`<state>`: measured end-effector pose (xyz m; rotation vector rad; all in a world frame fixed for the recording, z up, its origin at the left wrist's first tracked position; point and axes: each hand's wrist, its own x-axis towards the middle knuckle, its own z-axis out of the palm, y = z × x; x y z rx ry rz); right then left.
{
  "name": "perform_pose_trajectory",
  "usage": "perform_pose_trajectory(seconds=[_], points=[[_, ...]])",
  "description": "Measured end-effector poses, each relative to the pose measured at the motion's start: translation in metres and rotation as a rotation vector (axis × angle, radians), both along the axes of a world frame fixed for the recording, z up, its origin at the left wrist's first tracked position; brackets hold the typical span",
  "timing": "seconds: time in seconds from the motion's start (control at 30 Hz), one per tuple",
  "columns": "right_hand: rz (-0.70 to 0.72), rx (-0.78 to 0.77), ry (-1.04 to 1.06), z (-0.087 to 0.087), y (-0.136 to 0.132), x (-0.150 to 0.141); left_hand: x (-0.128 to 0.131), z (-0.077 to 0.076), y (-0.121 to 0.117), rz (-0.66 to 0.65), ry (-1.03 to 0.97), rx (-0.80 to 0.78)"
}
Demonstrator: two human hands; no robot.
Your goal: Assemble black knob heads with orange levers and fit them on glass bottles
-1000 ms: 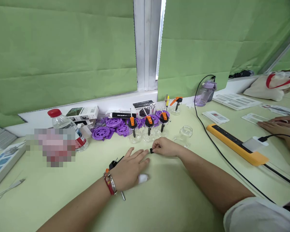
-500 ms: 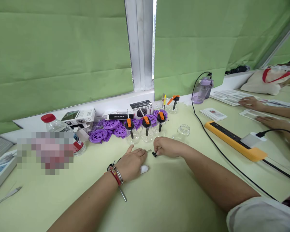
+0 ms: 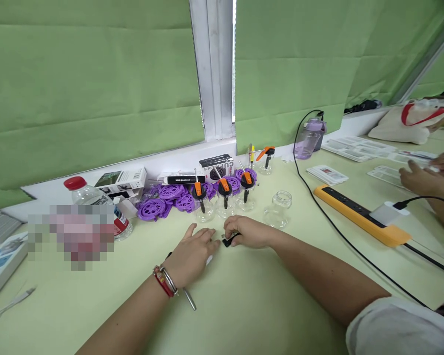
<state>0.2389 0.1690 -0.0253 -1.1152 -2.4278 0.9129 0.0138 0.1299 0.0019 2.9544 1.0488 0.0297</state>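
In the head view, your right hand (image 3: 248,231) pinches a small black part (image 3: 227,242) between thumb and fingers, low at the table (image 3: 266,305); just behind that part shows what looks like a coil (image 3: 223,235), too small to be sure. Your left hand (image 3: 191,259) lies palm down, fingers outstretched, their tips near the black part. A metal rod (image 3: 189,299) juts out from under it, near your wrist. Beyond your hands stand three jars (image 3: 225,211) with orange-and-black tops (image 3: 225,185), next to purple discs (image 3: 151,209). A clear jar (image 3: 277,216) stands beyond your right wrist.
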Motion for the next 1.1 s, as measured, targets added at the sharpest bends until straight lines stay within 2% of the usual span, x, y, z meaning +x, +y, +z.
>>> perform_pose_trajectory(seconds=[0.23,0.6,1.1], points=[[-0.013,0.005,0.034,0.000,-0.003,-0.005,0.001,-0.011,-0.006,0.000,-0.005,-0.022],[-0.013,0.009,0.027,-0.004,-0.001,-0.003,-0.002,-0.005,-0.008,-0.001,-0.027,-0.122],[-0.036,-0.012,0.035,-0.009,0.002,0.000,-0.015,-0.005,-0.012,0.005,-0.029,-0.111]])
